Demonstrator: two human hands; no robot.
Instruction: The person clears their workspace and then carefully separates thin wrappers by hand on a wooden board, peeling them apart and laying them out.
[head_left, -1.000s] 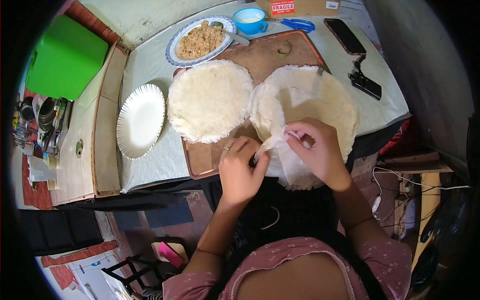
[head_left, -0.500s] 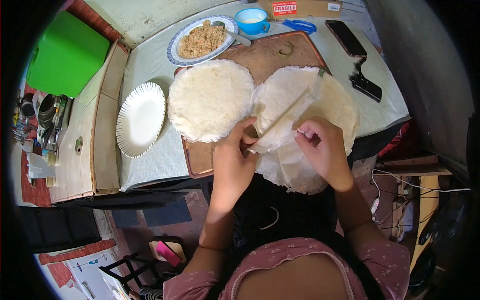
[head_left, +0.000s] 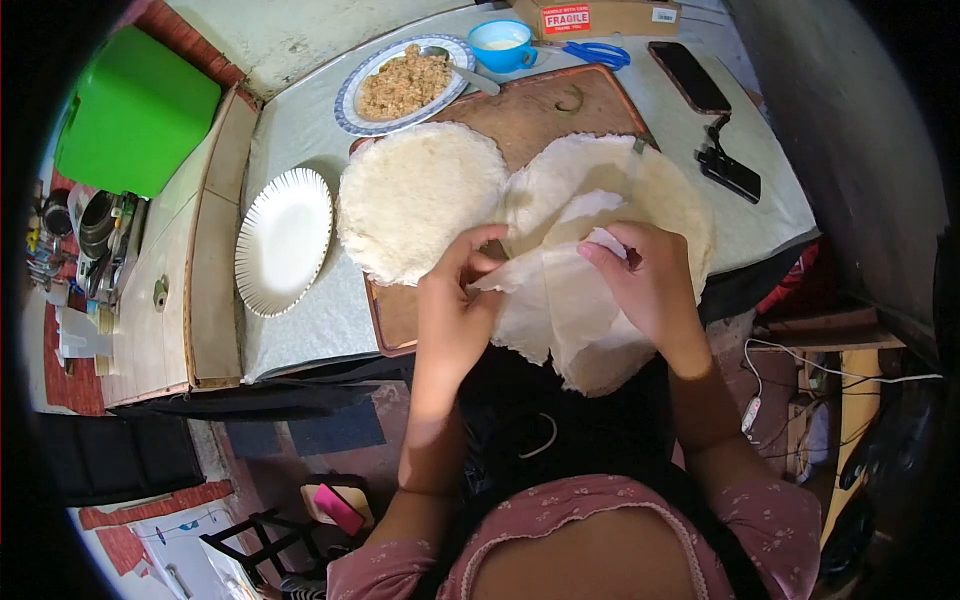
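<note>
My left hand (head_left: 455,310) pinches the left edge of a thin, pale spring roll wrapper (head_left: 575,310). The opposite side of that sheet is gripped by my right hand (head_left: 655,290), with a small folded flap showing at the fingertips. The wrapper droops between both hands and hangs past the front edge of the board. Behind it lies a pile of round wrappers (head_left: 675,190), partly covered by the lifted sheet. Left of that, a second round pile of wrappers (head_left: 420,195) rests flat on the brown wooden board (head_left: 535,125).
An oval plate of crumbly filling (head_left: 405,85) with a spoon stands at the back, beside a blue cup (head_left: 502,45), blue-handled scissors (head_left: 597,54) and a cardboard box (head_left: 610,16). A white paper plate (head_left: 284,243) sits left; a phone (head_left: 690,77) lies right.
The wrapper has been drawn toward me and now hangs lower, spread between my hands. My right hand has risen slightly, and my left hand has shifted a little to the left.
</note>
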